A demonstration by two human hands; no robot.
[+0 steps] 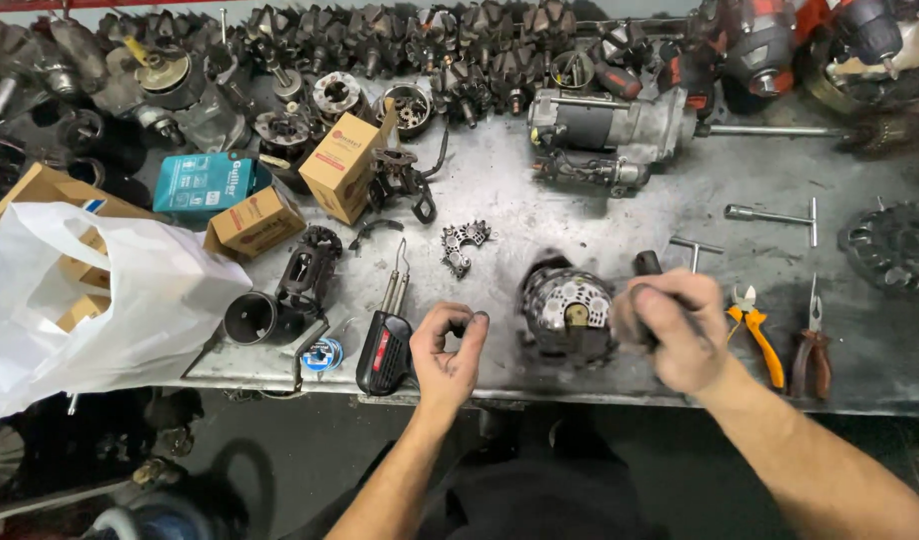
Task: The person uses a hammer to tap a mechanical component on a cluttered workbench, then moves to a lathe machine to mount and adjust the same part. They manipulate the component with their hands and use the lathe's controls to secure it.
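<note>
Metal workbench [600,215], grey, scratched, oil-stained. At its near edge stands an alternator [568,312]: round, dark, ribbed housing with a brass-coloured centre, set end-up so the rear face is open to the worker, close enough to be reached without leaning.

Right hand [673,335] is clenched around a dark tool handle [648,265], just right of the alternator and touching or nearly touching it; the hand is motion-blurred, so where the tool's tip sits I cannot tell.

Left hand [448,348] rests on the bench edge to the alternator's left, fingers curled loosely inward, thumb and forefinger nearly pinched (perhaps on a small part; too small to tell).

Beside the left hand lies a black-and-red soldering gun [385,345], tips pointing away. Right of the right hand: orange-handled pliers [757,335] and red-handled pliers [811,350], laid parallel within reach. Two steel T-handle wrenches [775,215] lie further back.

A starter motor [605,130], cast grey metal, lies on its side. A row of dark rotors [380,40] lines the far edge. Left: cardboard boxes [345,160] and a white plastic bag [100,300], crumpled.
</note>
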